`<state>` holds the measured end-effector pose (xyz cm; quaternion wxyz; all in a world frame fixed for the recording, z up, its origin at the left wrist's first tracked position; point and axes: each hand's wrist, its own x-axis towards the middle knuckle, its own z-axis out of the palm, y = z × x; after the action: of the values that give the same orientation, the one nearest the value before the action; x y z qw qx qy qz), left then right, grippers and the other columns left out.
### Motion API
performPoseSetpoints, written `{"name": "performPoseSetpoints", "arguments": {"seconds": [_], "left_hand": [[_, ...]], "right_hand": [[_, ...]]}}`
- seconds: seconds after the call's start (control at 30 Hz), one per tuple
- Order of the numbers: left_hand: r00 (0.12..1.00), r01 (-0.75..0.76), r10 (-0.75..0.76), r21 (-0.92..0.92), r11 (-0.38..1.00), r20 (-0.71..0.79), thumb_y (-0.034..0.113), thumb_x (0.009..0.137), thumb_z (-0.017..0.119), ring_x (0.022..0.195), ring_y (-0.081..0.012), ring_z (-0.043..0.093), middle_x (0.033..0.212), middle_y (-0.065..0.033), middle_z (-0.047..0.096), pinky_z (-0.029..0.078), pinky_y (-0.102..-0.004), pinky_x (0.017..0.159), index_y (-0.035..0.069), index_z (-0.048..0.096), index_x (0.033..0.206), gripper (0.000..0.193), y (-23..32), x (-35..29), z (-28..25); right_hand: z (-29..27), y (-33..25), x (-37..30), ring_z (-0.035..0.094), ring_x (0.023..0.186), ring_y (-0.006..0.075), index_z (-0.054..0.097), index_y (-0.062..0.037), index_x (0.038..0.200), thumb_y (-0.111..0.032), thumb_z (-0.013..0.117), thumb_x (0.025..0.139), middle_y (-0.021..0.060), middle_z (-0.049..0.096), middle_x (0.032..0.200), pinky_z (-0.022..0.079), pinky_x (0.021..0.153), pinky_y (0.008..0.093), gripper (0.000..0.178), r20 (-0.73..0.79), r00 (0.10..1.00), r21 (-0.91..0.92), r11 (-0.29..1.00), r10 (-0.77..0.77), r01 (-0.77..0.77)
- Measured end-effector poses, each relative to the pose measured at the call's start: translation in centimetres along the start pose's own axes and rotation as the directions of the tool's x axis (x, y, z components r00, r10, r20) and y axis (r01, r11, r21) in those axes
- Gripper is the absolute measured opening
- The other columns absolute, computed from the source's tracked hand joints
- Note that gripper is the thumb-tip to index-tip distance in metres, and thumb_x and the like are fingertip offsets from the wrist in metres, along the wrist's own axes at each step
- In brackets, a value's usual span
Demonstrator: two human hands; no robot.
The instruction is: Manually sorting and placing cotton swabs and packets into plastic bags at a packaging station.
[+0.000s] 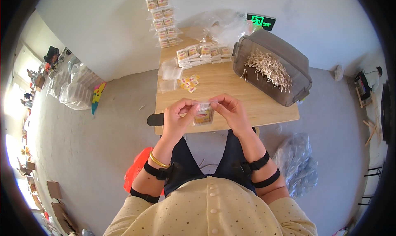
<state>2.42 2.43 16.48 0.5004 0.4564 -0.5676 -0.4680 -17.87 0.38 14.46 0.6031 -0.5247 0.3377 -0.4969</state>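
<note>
Clear plastic forms the packet [203, 116] both hands [178, 115] pinch, fingertips [196, 108] hiding its top corners.

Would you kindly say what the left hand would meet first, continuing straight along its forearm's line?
The left hand would probably meet the yellow cards on the table, though its height is unclear.
</note>
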Motion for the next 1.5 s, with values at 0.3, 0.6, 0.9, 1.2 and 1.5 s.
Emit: {"name": "performPoseSetpoints", "arguments": {"seconds": [0.3, 0.6, 0.9, 1.2, 1.5], "left_hand": [[0.975, -0.217, 0.221, 0.323, 0.921, 0.025, 0.011, 0.093, 0.071, 0.071, -0.0082, 0.063, 0.082, -0.0036, 0.071, 0.05, -0.0238, 0.065, 0.004, 0.073, 0.099, 0.01, -4.3, 2.7, 0.7], [0.969, 0.243, -0.245, 0.055, 0.969, 0.043, 0.014, 0.096, 0.068, 0.082, -0.0101, 0.07, 0.098, -0.0036, 0.074, 0.051, -0.0236, 0.067, 0.004, 0.067, 0.098, 0.01, -10.8, 4.3, 2.5], [0.958, 0.277, -0.282, 0.075, 0.958, 0.059, 0.015, 0.094, 0.071, 0.08, -0.0118, 0.07, 0.096, -0.0049, 0.072, 0.052, -0.0249, 0.066, 0.004, 0.063, 0.093, 0.014, -14.2, 4.5, 3.3], [0.896, 0.415, -0.421, 0.071, 0.907, 0.141, 0.016, 0.091, 0.075, 0.071, -0.0106, 0.067, 0.083, -0.0043, 0.07, 0.046, -0.0238, 0.057, 0.007, 0.059, 0.087, 0.019, -16.6, 6.0, 3.0], [0.854, 0.477, -0.484, 0.085, 0.875, 0.189, 0.023, 0.088, 0.078, 0.068, -0.0092, 0.06, 0.08, -0.0011, 0.066, 0.044, -0.024, 0.061, 0.007, 0.063, 0.093, 0.023, -16.7, 7.8, 2.7]], "right_hand": [[-3.1, 3.4, 1.3, 0.064, 0.092, 0.012, 0.073, -0.0008, 0.102, -0.008, 0.067, 0.095, 0.0047, 0.069, 0.099, 0.05, 0.085, 0.027, 0.011, -0.067, 0.996, -0.311, 0.95, -0.061, 0.037], [-5.7, 9.1, 2.4, 0.065, 0.084, 0.0192, 0.074, -0.0028, 0.094, -0.009, 0.07, 0.089, 0.0082, 0.066, 0.089, 0.051, 0.079, 0.0317, 0.009, -0.193, 0.981, -0.415, 0.908, -0.032, -0.052], [-6.4, 10.1, 2.9, 0.06, 0.075, 0.019, 0.065, -0.0016, 0.086, -0.019, 0.077, 0.085, 0.0081, 0.064, 0.082, 0.048, 0.07, 0.0334, 0.021, -0.193, 0.974, -0.504, 0.839, 0.122, -0.205], [-8.2, 13.4, 3.7, 0.049, 0.069, 0.01, 0.057, -0.006, 0.078, -0.032, 0.082, 0.084, -0.0002, 0.056, 0.072, 0.042, 0.062, 0.0287, 0.036, -0.143, 0.898, -0.356, 0.825, 0.416, -0.439], [-8.9, 13.6, 4.1, 0.047, 0.072, 0.0078, 0.058, -0.0072, 0.082, -0.034, 0.08, 0.087, -0.0025, 0.053, 0.074, 0.041, 0.064, 0.0264, 0.035, -0.142, 0.917, -0.353, 0.846, 0.374, -0.399]]}}
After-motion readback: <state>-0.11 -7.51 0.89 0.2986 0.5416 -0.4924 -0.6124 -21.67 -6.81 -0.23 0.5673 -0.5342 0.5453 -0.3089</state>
